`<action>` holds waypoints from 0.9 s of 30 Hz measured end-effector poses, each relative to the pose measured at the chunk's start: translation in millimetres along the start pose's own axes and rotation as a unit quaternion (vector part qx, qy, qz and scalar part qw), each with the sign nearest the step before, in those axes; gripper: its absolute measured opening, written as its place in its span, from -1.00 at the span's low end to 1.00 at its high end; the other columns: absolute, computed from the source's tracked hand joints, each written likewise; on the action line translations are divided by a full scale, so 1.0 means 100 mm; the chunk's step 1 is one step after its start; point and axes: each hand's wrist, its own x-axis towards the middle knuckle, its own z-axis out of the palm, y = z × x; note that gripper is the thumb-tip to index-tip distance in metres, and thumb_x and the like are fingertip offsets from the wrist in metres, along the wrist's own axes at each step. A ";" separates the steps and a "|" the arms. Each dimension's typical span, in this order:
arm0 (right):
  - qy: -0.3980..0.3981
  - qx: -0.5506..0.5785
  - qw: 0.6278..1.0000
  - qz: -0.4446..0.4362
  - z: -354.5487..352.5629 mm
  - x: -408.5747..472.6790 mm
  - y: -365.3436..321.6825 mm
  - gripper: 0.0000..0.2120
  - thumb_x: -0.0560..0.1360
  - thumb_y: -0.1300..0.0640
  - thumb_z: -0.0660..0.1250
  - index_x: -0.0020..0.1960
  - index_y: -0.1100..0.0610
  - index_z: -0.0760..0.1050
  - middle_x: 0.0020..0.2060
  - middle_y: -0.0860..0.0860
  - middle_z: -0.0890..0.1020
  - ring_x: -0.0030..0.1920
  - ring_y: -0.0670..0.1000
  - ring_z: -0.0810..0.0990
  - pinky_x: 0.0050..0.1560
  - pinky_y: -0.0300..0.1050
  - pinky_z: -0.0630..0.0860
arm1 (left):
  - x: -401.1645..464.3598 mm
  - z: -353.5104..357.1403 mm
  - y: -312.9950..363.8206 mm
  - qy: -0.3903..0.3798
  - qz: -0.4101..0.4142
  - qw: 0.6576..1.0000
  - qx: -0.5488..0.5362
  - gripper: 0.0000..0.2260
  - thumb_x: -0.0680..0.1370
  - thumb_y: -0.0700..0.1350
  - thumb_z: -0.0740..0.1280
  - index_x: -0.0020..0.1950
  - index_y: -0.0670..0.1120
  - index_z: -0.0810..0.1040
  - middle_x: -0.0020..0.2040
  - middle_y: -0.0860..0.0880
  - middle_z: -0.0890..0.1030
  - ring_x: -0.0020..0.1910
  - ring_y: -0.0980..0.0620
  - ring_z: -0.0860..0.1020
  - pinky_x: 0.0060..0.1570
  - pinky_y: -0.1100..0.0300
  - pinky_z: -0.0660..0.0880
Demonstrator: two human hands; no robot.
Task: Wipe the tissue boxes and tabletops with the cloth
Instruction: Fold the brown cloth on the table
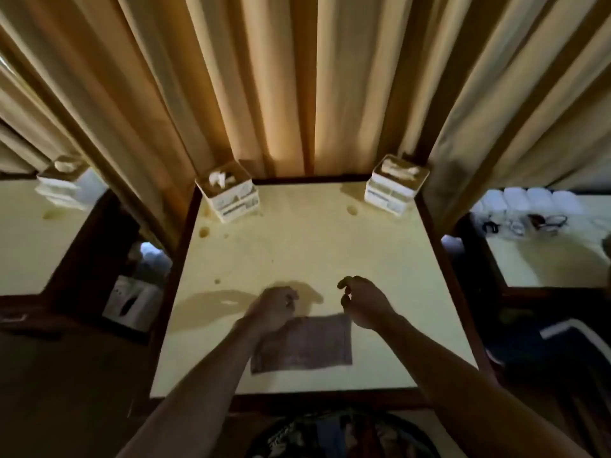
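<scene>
**Cloth flat on the desk, boxes perched at the far corners**

Both forearms reach in from the near edge of the desk (380, 259). Between them a grey cloth (307, 345) lies spread flat on the near half of the desk. Over the cloth's far-left corner sits the left hand (272, 309), fingers curled downward; whether they already pinch the fabric I cannot tell, as the hand hides that corner. Just beyond the cloth's far-right corner hovers the right hand (362, 304), fingers loosely curled and holding nothing.

Well beyond the cloth, the left tissue box (228, 193) and the right tissue box (395, 185) stand at the desk's two far corners, each close to the rim and against the curtain (287, 94).

The likely risk is a light box sliding or tipping off its corner if wiped one-handed without being steadied. A cloth gripped by one corner may also bunch and skip the marks beyond it. Loose tissues sticking out of the box tops could snag and pull free.
</scene>
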 end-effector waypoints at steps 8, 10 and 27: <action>-0.061 -0.011 0.993 0.096 0.69 -0.21 0.26 -0.59 0.61 0.13 0.21 0.45 0.12 0.39 0.30 0.14 0.49 0.33 0.19 0.45 0.24 0.07 0.52 | -0.40 0.29 -0.55 -0.013 -0.090 0.993 0.077 -0.65 0.64 -0.04 0.32 0.43 -0.02 0.50 0.41 -0.04 0.44 0.42 -0.17 0.39 0.30 -0.07 0.48; -0.045 0.002 0.991 0.123 0.75 -0.19 0.23 -0.49 0.62 0.14 0.25 0.55 0.15 0.31 0.34 0.18 0.48 0.36 0.23 0.45 0.28 0.11 0.51 | -0.40 0.32 -0.60 -0.016 -0.096 0.991 0.090 -0.62 0.62 -0.13 0.33 0.45 0.00 0.48 0.44 -0.02 0.41 0.43 -0.15 0.36 0.27 -0.09 0.50; 0.074 0.200 0.963 0.165 0.78 -0.19 0.12 -0.86 0.59 0.21 0.35 0.13 0.17 0.47 -0.08 0.04 0.60 -0.12 0.04 0.56 -0.13 -0.13 0.43 | -0.40 0.30 -0.80 0.090 -0.143 0.986 -0.001 -0.82 0.67 -0.02 0.33 0.14 -0.13 0.56 0.16 -0.09 0.47 0.18 -0.13 0.46 -0.05 0.05 0.41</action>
